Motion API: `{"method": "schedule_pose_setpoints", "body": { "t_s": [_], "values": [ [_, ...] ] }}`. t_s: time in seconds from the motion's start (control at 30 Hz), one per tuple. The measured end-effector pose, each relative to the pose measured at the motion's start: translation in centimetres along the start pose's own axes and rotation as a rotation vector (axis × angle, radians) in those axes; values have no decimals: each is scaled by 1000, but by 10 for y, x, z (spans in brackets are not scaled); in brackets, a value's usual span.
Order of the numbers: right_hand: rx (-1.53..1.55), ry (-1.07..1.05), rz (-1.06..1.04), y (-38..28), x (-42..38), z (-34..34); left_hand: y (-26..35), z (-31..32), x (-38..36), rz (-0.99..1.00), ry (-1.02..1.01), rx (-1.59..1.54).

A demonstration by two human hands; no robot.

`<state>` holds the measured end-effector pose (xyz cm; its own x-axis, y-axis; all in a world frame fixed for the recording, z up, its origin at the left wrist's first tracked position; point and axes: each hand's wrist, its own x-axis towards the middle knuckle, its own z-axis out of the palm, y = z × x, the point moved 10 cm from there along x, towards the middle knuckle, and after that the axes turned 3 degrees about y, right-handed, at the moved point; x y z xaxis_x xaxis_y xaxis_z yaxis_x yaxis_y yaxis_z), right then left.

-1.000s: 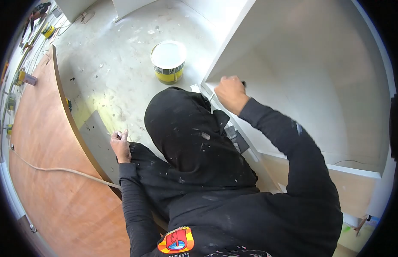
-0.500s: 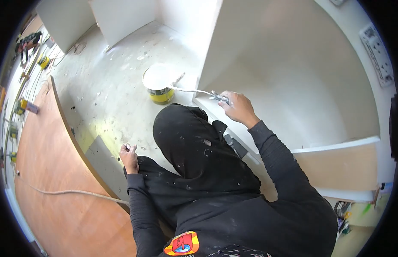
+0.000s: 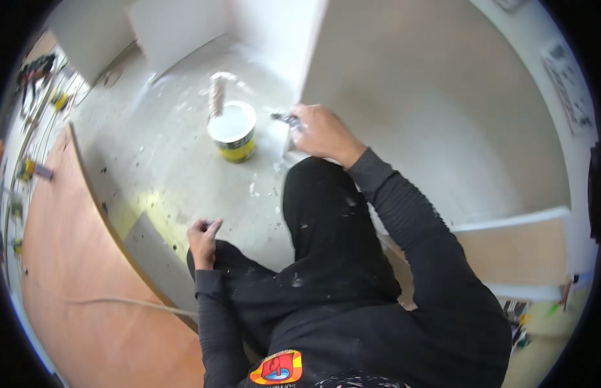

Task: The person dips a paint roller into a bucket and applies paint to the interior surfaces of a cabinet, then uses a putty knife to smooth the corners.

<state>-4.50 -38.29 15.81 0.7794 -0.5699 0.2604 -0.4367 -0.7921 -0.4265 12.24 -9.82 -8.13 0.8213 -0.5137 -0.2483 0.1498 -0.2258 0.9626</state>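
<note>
My right hand is closed around the handle of a small paint roller, right of the bucket and in front of the white panel. The white-coated roller appears beyond the handle, its lower end overlapping the back left rim of the paint bucket in this view. Motion blurs its thin wire frame. The open bucket has a yellow and black label and pale paint inside, and it stands upright on the floor. Down at the left, my left hand rests by my knee, fingers loosely curled, with nothing seen in them.
A large white panel rises at the right, with a power strip beyond it. Along the left lies a curved wooden sheet with a cord across it. More white boards stand at the back. The floor is paint-spotted.
My right hand has moved left and up, away from me. The roller swung from the bucket's right side to its back left rim. My left thumb has lifted, and my knee shifted right.
</note>
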Motion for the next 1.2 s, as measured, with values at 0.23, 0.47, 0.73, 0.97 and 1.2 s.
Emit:
{"method": "schedule_pose_setpoints", "body": {
  "t_s": [0.23,0.47,0.73,0.97,1.2],
  "values": [
    [-460,-319,-66,-11,57,64,12,7,-21,-95,-32,34],
    [-651,-434,-295,-17,121,166,8,2,-29,-113,13,-63],
    [-509,-617,-99,37,166,264,8,-13,-52,-135,146,-86],
    [-666,-968,-185,53,177,303,20,-27,-72,-121,223,-89],
    [-633,-804,-107,43,181,281,28,-20,-73,-102,237,-20]
  ]
}}
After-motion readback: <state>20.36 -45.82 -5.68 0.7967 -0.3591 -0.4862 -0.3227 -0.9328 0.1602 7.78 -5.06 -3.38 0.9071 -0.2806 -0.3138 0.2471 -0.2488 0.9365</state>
